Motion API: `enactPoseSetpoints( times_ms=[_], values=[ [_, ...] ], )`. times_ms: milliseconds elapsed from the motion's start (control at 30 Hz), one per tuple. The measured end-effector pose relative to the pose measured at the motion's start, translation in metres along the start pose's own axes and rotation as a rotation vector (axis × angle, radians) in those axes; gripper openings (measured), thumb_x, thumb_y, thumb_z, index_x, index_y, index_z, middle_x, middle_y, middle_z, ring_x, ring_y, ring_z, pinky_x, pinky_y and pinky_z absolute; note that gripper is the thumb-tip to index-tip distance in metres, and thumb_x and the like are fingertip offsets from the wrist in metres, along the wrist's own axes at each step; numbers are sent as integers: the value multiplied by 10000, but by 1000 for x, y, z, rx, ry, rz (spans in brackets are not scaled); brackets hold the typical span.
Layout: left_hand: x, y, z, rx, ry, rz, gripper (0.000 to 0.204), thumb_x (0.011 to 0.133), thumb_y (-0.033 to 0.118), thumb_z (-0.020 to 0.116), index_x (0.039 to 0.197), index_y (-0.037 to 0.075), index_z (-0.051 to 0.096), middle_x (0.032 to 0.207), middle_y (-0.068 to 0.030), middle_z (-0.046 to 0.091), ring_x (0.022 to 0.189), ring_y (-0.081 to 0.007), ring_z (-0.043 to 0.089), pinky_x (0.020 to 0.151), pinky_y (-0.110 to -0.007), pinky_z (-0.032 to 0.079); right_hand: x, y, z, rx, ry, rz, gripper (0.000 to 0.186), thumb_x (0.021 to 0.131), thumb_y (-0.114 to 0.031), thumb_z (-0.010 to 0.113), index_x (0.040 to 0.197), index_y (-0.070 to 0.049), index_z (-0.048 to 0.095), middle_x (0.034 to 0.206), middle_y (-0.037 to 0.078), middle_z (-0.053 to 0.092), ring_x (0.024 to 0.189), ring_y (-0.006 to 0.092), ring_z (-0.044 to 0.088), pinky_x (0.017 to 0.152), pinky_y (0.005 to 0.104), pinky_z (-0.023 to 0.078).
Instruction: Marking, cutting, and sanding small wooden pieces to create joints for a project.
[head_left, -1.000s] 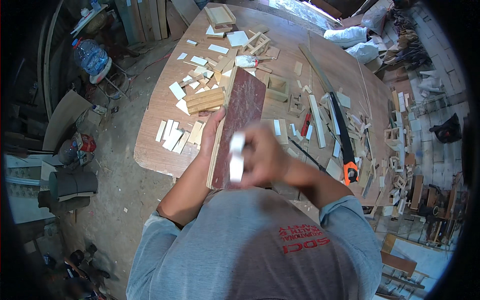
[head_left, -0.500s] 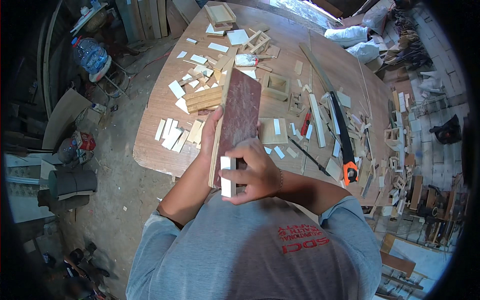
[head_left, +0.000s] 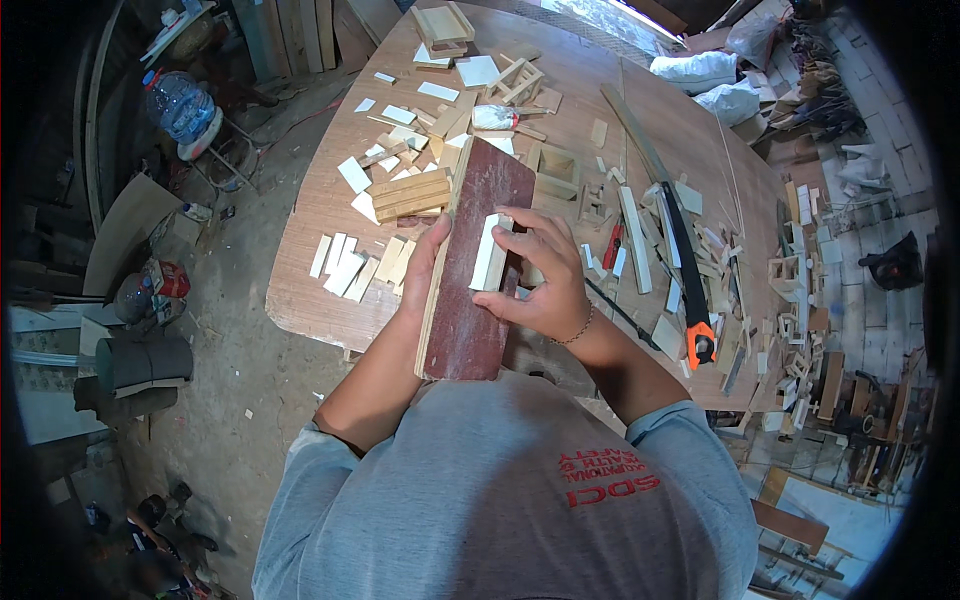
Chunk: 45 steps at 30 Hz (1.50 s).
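Note:
My left hand (head_left: pixel 430 258) grips the left edge of a sanding board (head_left: pixel 462 335), a plywood-edged slab with a dusty dark-red face. The board is held up in front of my chest, tilted, its lower end near my shirt. In my right hand (head_left: pixel 548 270) is a small wooden block (head_left: pixel 491 252) with a white face, pinched between thumb and fingers. It rests against the middle of the red face. Beyond the board, several wooden strips (head_left: pixel 412 195) lie side by side on the table (head_left: pixel 320 290).
White-faced offcuts (head_left: pixel 345 272) are scattered over the table. A handsaw with an orange handle (head_left: pixel 702 345) lies to the right, near a red-handled tool (head_left: pixel 613 245). Small open wooden boxes (head_left: pixel 553 172) stand beyond the board. A water jug (head_left: pixel 180 108) sits on a stool at the left.
My right hand has carried the block up along the red face, from the board's lower end to its middle. The board has turned slightly, showing more of its face.

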<state>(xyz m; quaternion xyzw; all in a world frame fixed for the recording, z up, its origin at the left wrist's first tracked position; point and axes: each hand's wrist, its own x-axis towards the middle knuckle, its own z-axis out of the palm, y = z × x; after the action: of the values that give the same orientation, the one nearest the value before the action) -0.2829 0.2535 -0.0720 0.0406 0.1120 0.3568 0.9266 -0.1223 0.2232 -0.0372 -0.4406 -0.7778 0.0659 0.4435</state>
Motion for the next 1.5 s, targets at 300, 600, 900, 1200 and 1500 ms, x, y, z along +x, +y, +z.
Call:
enactPoseSetpoints(
  times_ms=[300,600,900,1200,1500],
  values=[
    [-2,3,12,-92,84,-112,602,926,498,389,1283,25,492,1149,-216,596,1003,-315,618,862,-426,522,-10,-14,6,111,-103,-88,482,551,-384,839,929,-147,657,948,87,557,911,275,540,814,375,414],
    [2,5,-6,-46,-162,-145,647,903,520,412,1307,18,464,1146,-240,590,974,-349,618,826,-483,516,-3,-21,7,212,-67,91,416,519,-346,838,847,-163,659,911,76,565,806,267,579,709,371,450],
    [-6,4,-5,-113,-132,-120,697,904,558,401,1335,11,435,1155,-255,580,1005,-367,612,869,-487,506,-9,4,0,399,-119,571,523,598,-356,832,1032,-156,619,939,94,557,937,287,546,834,438,414],
    [-3,5,-11,-71,-185,-146,663,913,526,401,1342,21,434,1202,-245,564,1035,-364,602,900,-505,492,-18,11,2,332,-41,301,610,548,-383,857,1059,-141,629,1034,99,516,927,237,529,830,367,413],
    [0,10,-14,-5,-105,-76,650,909,525,394,1322,28,461,1175,-225,592,990,-369,619,878,-486,509,-12,11,15,217,-49,30,470,560,-374,826,937,-162,640,933,71,575,883,275,539,768,437,387]
  ],
)
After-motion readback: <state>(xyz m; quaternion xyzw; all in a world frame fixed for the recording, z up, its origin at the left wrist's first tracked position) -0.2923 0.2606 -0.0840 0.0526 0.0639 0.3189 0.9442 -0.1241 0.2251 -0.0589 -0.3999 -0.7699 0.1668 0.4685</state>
